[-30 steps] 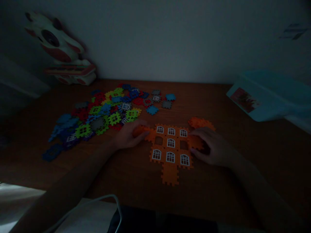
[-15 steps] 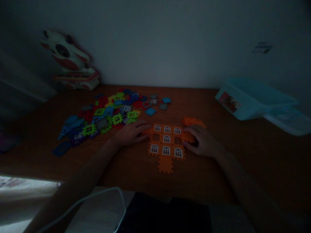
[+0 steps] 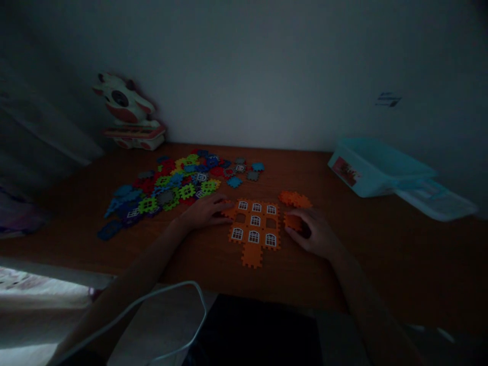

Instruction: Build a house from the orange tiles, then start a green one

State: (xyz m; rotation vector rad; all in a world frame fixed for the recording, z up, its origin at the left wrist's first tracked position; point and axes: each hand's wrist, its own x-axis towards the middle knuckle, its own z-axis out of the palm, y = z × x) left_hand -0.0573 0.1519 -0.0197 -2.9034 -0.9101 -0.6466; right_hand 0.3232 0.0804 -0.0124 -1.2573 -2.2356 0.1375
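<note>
Flat on the table lies a panel of joined orange interlocking tiles (image 3: pixel 255 231), several with white window frames and one plain tile at its near end. My left hand (image 3: pixel 206 211) is at the panel's left side, its thumb and fingers closed on an orange tile (image 3: pixel 229 209) at that edge. Whether that tile is fully locked in is hard to tell. To the right of the panel, my right hand (image 3: pixel 315 233) has thumb and fingers around a plain orange tile (image 3: pixel 292 222), just off the panel's edge. More loose orange tiles (image 3: pixel 293 198) lie just beyond it.
A pile of multicoloured interlocking tiles (image 3: pixel 165 197) spreads over the left of the wooden table (image 3: pixel 335 284). A cow-shaped toy keyboard (image 3: pixel 133 132) stands at the back left. At the right is a light blue bin (image 3: pixel 375 168). A white cable (image 3: pixel 202 300) hangs near my lap.
The whole view has shifted slightly. My right hand has drawn back a little from the panel's right edge with its tile. My left hand stays at the left edge.
</note>
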